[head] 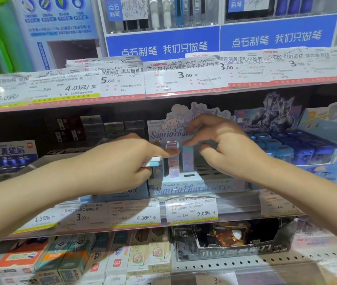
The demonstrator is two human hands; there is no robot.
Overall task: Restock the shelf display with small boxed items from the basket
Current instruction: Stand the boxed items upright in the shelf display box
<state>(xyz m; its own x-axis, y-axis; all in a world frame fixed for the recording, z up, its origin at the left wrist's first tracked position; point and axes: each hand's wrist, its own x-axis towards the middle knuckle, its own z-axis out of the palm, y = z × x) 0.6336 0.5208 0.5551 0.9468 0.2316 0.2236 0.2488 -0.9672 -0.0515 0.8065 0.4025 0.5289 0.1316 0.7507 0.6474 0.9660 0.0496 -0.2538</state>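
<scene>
Shelf display tray point(184, 189) mostly unfilled rightward, left hand point(122, 161) gripping small box point(153, 161), right hand point(221, 145) loosely spread above upright boxes point(188, 159).

The printed cardboard display tray point(184, 187) is looking smooth and slightly glossy. The small boxes point(188, 159) are showing pastel card. Paper price labels point(192, 209) are sitting behind shiny clear plastic; the perforated shelf point(245, 263) is looking like matt grey metal.

Shelves: I face stacked store shelves point(266, 262), perforated metal.
Edges: price tags point(186, 79) along rails.
Back: blue signs point(161, 45).
</scene>
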